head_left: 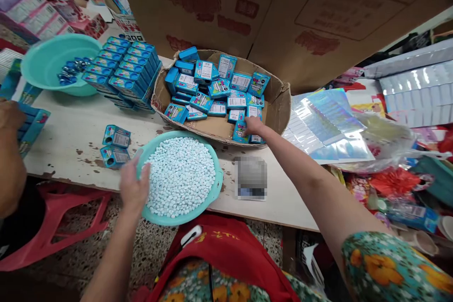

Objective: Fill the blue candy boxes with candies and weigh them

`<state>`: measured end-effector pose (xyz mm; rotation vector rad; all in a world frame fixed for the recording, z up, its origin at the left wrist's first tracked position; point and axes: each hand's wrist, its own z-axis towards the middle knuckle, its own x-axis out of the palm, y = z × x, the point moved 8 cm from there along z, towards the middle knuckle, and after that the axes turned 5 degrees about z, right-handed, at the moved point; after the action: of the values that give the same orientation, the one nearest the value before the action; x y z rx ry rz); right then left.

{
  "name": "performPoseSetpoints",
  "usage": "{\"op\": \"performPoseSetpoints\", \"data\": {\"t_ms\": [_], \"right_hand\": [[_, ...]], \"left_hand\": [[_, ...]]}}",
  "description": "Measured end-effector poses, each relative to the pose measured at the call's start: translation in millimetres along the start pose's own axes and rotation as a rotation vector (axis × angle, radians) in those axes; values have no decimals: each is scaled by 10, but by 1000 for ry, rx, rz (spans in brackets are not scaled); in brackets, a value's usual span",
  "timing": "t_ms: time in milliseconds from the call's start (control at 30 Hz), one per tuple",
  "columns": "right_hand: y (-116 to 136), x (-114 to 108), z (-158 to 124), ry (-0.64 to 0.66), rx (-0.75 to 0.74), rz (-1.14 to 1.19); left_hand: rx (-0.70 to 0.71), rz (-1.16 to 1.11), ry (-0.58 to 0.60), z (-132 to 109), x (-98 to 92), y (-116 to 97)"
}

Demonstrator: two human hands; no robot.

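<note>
My right hand (254, 126) reaches into a low cardboard tray (279, 113). Its fingers close on a small blue candy box (240, 133) at the tray's front right. Several similar blue boxes lie jumbled around it. My left hand (133, 181), slightly blurred, is at the left rim of a turquoise basin (218, 179), thumb and fingers apart, with nothing seen in it. Small pale blue candies (180, 177) fill that basin. Just beyond the left hand, two blue candy boxes (116, 146) with round holes rest on the table.
Stacked blue boxes (123, 68) stand left of the tray, beside another turquoise basin (38, 63) with blue-wrapped pieces. A co-worker's hand (10, 115) is at far left. A large carton (219, 9) rises behind. A pixelated card (250, 178) and silvery sheets (329, 122) lie rightward.
</note>
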<state>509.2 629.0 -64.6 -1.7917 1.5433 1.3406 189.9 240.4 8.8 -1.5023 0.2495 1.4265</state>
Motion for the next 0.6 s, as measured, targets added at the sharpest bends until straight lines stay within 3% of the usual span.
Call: {"op": "performPoseSetpoints", "data": {"t_ms": [100,200,300,467,600], "right_hand": [[-64,-135,-111,-12,-59,56],[-78,-220,-221,-3,-131,128],[1,-219,-307,-7,-183,197],[471,33,-378,78,-291,251],[876,264,-341,206,-339,294]], "left_hand": [[-30,49,129,-248,303,-277],[-172,120,86,-313,497,-290],[-255,147,64,-178,622,-325],[-322,144,177,42,768,-470],[-352,99,163,39,778,-479]]}}
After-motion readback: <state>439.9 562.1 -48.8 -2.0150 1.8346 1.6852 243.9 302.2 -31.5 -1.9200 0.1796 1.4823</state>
